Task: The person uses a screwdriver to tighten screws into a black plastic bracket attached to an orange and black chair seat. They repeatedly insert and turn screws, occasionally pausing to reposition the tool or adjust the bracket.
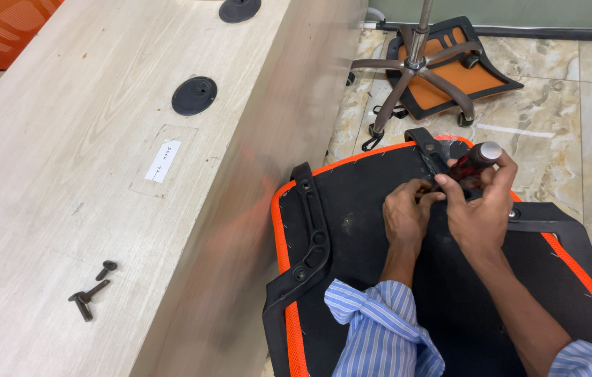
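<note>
Marble floor; screwdriver [469,165] handle up-right.

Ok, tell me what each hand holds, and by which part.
Right hand grips a screwdriver by its dark red handle. Left hand pinches something small at its tip; what cannot be told.

A red-handled screwdriver [472,164] is gripped by the right hand [481,209] against the upturned chair seat [352,230]; the left hand [405,213] is placed beside it.
</note>
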